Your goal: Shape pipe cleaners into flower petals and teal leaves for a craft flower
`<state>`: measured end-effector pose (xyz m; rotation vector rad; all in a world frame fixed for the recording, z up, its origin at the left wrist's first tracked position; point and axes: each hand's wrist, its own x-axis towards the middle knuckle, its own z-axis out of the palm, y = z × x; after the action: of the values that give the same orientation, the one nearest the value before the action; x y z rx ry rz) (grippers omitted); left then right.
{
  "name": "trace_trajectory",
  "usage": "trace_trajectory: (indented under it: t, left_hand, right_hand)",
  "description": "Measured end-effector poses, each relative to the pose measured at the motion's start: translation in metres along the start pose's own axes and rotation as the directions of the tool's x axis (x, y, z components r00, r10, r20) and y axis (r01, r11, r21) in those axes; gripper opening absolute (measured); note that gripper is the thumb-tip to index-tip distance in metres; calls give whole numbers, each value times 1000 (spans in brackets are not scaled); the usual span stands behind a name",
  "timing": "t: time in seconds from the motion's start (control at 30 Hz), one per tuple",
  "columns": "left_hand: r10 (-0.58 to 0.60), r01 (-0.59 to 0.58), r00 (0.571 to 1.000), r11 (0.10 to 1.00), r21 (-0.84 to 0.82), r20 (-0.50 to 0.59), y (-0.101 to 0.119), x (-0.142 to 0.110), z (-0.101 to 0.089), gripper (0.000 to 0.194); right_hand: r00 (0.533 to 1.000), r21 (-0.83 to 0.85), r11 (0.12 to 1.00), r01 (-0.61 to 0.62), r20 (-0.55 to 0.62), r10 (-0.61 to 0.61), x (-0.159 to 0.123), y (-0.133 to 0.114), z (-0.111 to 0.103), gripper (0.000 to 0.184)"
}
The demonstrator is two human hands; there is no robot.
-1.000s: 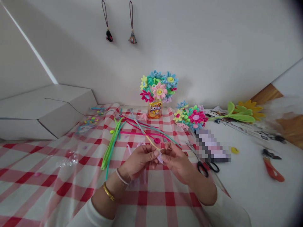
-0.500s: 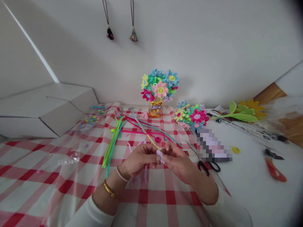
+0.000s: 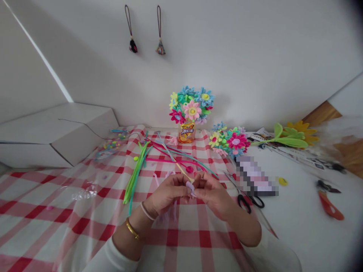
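lilac piece (image 3: 190, 187) pinched between both hands' fingers (image 3: 185, 189)

Pale wall (image 3: 255, 68), light streak at left; red-white checked cloth (image 3: 99, 223) below.

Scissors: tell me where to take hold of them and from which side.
Grip the scissors by the black loops, coming from the near side, probably with the right hand. They lie flat with the loops toward the person and the blades pointing away, so that seems safest. Mind the dark-edged flat thing close beside them.
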<state>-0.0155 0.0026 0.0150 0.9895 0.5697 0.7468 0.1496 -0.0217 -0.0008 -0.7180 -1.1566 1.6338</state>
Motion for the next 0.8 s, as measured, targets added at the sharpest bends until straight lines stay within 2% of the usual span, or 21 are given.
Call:
trace_trajectory:
  t: [0.23,0.43,0.53,0.73,0.8]
  left_hand:
    - [11,-11,999,1000,-5,44,-3,0,1,19]
    - [15,-12,998,999,-37,69,-6,1,-4,19]
    - [16,-15,999,1000,-11,30,-5,2,-5,19]
    - [37,-28,991,997,70,-128,-4,5,-5,22]
    - [27,-17,990,997,73,-135,-4,5,-4,23]
  right_hand:
    - [992,110,991,-71,113,59,0,-2,3,25]
    - [988,101,993,-55,147,39,-2,-3,2,28]
    - [995,65,997,-44,95,38,-1,0,0,24]
    - [998,-93,996,-11,-65,5,3,3,-3,19]
    - [996,-110,994,-18,-88,8,3,3,-4,21]
